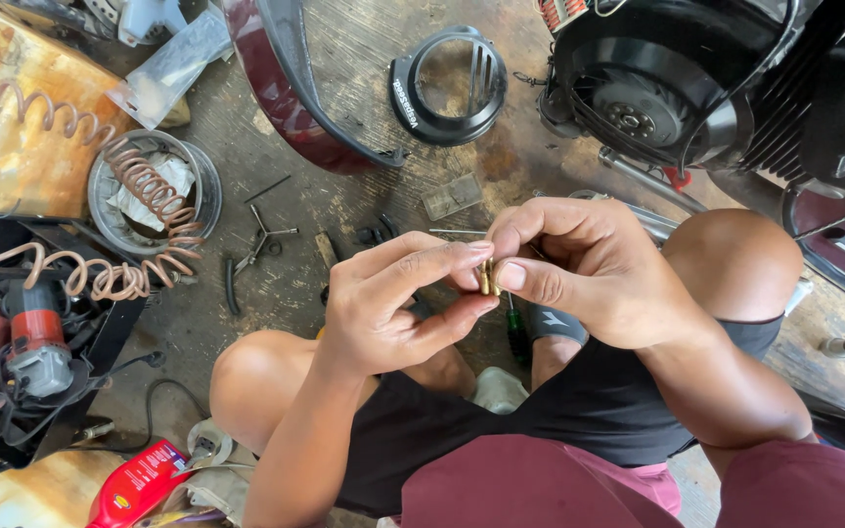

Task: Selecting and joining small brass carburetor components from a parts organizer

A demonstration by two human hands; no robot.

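At the centre of the frame, the left hand [393, 308] and right hand [579, 269] both pinch a small brass part [487, 278] between closed fingertips. At upper left, a round metal bowl [205, 186] on the floor holds crumpled paper [176, 176] under a coiled hose [154, 191].

The stained, greasy concrete floor [276, 186] carries everything here. A black ring-shaped cover [447, 86] lies flat near the top, beside a curved maroon body panel [281, 93]. To the left a round metal dish [154, 191] holds crumpled paper, with a copper-coloured coiled hose [139, 210] trailing over it and off to the left. A small pair of pliers [261, 244] and a few thin metal rods lie loose in the middle, near a small flat clear piece [452, 196]. At the left edge a red and grey power tool [31, 342] sits in a black tray, and a red bottle [139, 484] lies at the bottom.
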